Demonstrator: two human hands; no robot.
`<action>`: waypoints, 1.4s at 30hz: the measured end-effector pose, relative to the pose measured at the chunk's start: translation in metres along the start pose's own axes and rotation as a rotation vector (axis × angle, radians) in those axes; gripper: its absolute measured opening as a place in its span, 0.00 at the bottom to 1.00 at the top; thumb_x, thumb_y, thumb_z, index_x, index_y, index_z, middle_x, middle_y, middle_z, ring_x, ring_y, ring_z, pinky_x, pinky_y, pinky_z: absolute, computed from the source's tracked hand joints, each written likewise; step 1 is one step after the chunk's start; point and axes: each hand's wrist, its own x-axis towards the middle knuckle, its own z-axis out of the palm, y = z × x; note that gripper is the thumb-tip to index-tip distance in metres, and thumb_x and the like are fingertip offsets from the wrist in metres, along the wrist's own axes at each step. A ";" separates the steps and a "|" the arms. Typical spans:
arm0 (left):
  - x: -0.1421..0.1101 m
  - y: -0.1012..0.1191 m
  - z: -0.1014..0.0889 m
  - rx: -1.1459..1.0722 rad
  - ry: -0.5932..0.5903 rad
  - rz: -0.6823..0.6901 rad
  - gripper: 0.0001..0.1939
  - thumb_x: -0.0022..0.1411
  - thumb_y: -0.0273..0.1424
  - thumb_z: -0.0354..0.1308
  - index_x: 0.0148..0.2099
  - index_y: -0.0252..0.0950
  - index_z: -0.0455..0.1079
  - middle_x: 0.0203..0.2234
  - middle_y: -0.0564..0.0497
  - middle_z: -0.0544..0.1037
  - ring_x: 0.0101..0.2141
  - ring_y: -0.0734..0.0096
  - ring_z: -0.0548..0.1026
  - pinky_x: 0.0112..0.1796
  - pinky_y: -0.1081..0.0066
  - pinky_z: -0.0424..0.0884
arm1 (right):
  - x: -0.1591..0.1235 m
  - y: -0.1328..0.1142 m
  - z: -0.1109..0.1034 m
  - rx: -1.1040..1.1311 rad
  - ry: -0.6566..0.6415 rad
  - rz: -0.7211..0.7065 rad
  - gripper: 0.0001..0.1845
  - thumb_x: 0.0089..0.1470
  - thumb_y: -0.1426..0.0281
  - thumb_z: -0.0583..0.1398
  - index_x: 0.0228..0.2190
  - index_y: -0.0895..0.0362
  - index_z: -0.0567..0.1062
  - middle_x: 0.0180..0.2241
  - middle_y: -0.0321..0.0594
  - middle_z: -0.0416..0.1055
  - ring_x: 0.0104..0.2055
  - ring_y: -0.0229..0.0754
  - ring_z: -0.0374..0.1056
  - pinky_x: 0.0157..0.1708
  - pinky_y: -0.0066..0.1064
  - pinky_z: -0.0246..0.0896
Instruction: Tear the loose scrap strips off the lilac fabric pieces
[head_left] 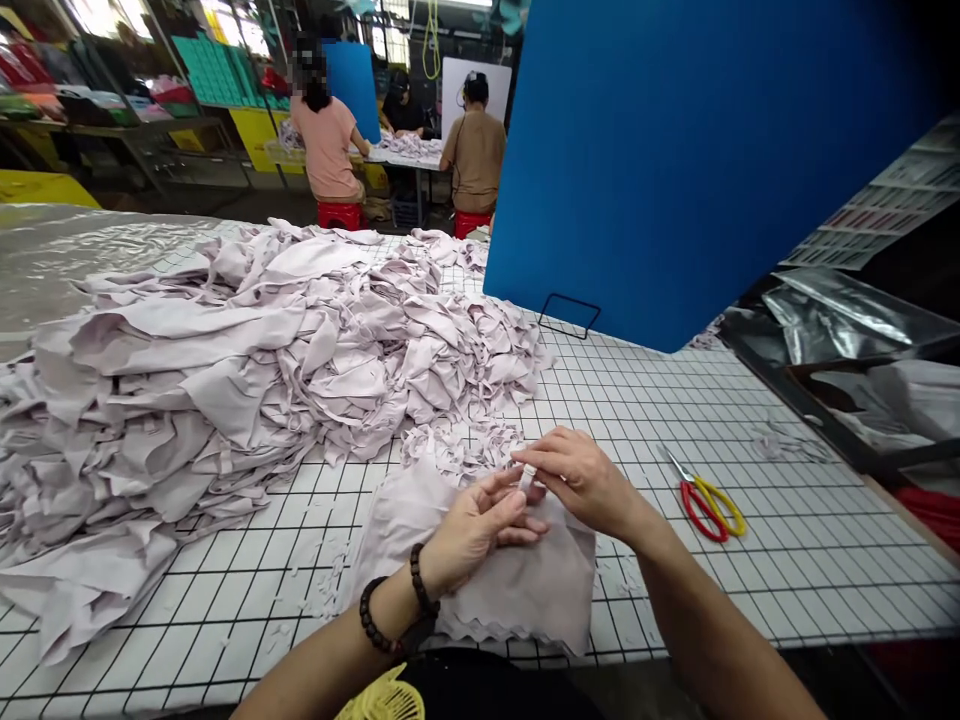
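A pale lilac fabric piece (525,585) with a scalloped lower edge lies on the gridded table (787,540) in front of me. My left hand (474,528), with dark bead bracelets at the wrist, and my right hand (579,478) meet above it. Between their fingertips they pinch a small white tag or strip (527,477) at the top of the fabric. A big heap of the same lilac fabric (247,370) fills the table to the left and behind.
Red and yellow scissors (705,503) lie to the right of my hands. A tall blue board (675,160) stands behind on a wire stand. Dark trays with plastic bags (847,340) sit at right. Three people work at a far table (409,155).
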 end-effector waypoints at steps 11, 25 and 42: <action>-0.014 -0.009 0.005 0.465 -0.030 -0.122 0.21 0.57 0.45 0.58 0.37 0.29 0.69 0.26 0.47 0.77 0.27 0.71 0.77 0.32 0.72 0.73 | -0.036 -0.033 -0.009 0.220 -0.208 0.159 0.12 0.57 0.64 0.58 0.43 0.49 0.75 0.37 0.37 0.74 0.41 0.43 0.63 0.44 0.37 0.58; -0.022 -0.022 0.000 0.952 0.268 0.084 0.21 0.60 0.44 0.53 0.52 0.39 0.62 0.23 0.57 0.73 0.16 0.76 0.71 0.17 0.77 0.65 | -0.046 -0.017 0.010 0.536 -0.109 0.483 0.11 0.57 0.66 0.56 0.31 0.54 0.77 0.30 0.37 0.75 0.34 0.39 0.69 0.32 0.28 0.62; -0.016 -0.028 -0.002 1.074 0.269 0.169 0.13 0.63 0.42 0.51 0.39 0.38 0.66 0.16 0.57 0.71 0.17 0.73 0.70 0.26 0.74 0.66 | -0.040 -0.024 0.019 0.416 -0.184 0.454 0.13 0.57 0.66 0.55 0.33 0.52 0.79 0.30 0.35 0.77 0.32 0.40 0.71 0.32 0.28 0.63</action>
